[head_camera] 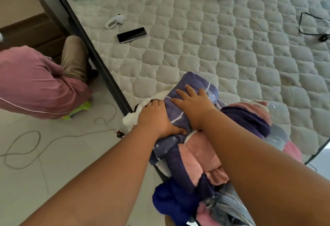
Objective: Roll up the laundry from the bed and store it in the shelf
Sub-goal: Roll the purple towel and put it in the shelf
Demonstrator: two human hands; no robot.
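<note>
Pressing on a half-made roll (192, 80) at the near corner of the mattress (232, 47), the person works with both hands. The right hand (193, 105) lies flat on top, fingers straight and spread, grasping nothing. The left hand (156, 117) grips the roll's end nearest the mattress's left edge, fingers curled over the far side and thumb dug into the near side.

The cloth looks soft, light and limp, with no stiffness of its own, so the roll will probably spring loose once the pressure comes off. It seems best lifted by both ends, with the palms wrapped round so the layers cannot slide out sideways. Nothing about it looks fragile. A glossy, plastic-looking patch beside the right fingertips might be slippery.

The roll is muted purple-blue with thin white check lines, and it is creased. White fleece (131, 117) pokes out under the left hand, over the mattress edge. On the person's side of the roll, a pile (200, 156) of pink, navy and grey pieces crowds the same corner and spills off it.
</note>
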